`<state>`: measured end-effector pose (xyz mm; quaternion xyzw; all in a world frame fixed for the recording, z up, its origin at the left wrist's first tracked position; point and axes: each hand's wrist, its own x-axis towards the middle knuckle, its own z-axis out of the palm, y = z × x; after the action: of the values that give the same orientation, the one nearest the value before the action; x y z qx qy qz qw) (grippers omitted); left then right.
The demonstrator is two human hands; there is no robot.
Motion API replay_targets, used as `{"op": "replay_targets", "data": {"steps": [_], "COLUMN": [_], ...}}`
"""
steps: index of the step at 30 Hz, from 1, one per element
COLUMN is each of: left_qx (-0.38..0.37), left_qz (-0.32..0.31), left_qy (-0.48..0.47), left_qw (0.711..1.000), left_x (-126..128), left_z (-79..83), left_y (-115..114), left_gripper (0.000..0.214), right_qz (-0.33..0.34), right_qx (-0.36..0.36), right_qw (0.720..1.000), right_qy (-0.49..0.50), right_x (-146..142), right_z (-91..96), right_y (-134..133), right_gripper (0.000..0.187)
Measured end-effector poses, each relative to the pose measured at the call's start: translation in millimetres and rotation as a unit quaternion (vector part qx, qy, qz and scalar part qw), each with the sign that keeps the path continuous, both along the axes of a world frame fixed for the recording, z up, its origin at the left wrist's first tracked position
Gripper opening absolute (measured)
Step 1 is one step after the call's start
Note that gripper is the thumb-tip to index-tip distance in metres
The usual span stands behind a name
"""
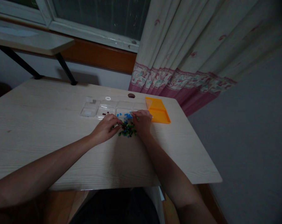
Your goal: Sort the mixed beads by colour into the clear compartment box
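A loose pile of small green, blue and dark brown pieces (127,130) lies on the table, too small to name by kind. My left hand (105,128) is at the pile's left edge, thumb and fingertips drawn together; anything between them is too small to make out. Just right of the pile and above it, my right hand (142,120) has its fingers bent together beside some small blue pieces (127,115). What its fingertips hold is unclear. Behind both hands lies a clear plastic compartment tray (106,109), with blue pieces in one compartment and a few dark brown pieces (104,114) in another.
An orange tray (160,115) lies right of the clear tray, close to my right hand. The pale wooden table (61,124) has a round brown cable hole (131,95) at its back. A raised shelf (33,40) stands back left; a curtain (178,62) hangs behind.
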<state>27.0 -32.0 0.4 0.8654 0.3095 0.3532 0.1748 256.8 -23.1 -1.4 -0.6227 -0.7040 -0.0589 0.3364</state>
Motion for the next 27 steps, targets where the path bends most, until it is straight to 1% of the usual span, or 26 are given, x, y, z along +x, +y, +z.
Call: {"op": "replay_targets", "data": {"steps": [5,9,16,19,27], "left_qx": [-0.001,-0.001,0.019,0.024,0.029], "left_qz": [-0.025,-0.039,-0.057,-0.053,-0.016], "left_qy": [0.035,0.051,0.077,0.084,0.094], "left_qw": [0.999,0.998,0.995,0.995,0.995], "left_x": [1.4,1.3,0.8,0.9,0.3], "left_z": [1.7,1.1,-0.8,-0.5,-4.6], "left_y": [-3.3,-3.9,-2.9,-3.1,-1.9], "left_gripper": [0.019,0.021,0.023,0.021,0.021], "right_qz": [0.005,0.015,0.009,0.016,0.023], "right_qx": [-0.004,0.006,0.005,0.014,0.022], "right_qw": [1.0,1.0,1.0,1.0,0.999], "right_qy": [-0.002,0.001,-0.001,0.004,0.005], "right_x": [0.6,0.6,-1.5,-1.3,-0.1], "right_z": [-1.6,-1.2,0.5,0.0,-1.0], "right_y": [0.6,0.3,-1.0,-0.7,0.2], "right_gripper": [0.026,0.025,0.022,0.025,0.029]}}
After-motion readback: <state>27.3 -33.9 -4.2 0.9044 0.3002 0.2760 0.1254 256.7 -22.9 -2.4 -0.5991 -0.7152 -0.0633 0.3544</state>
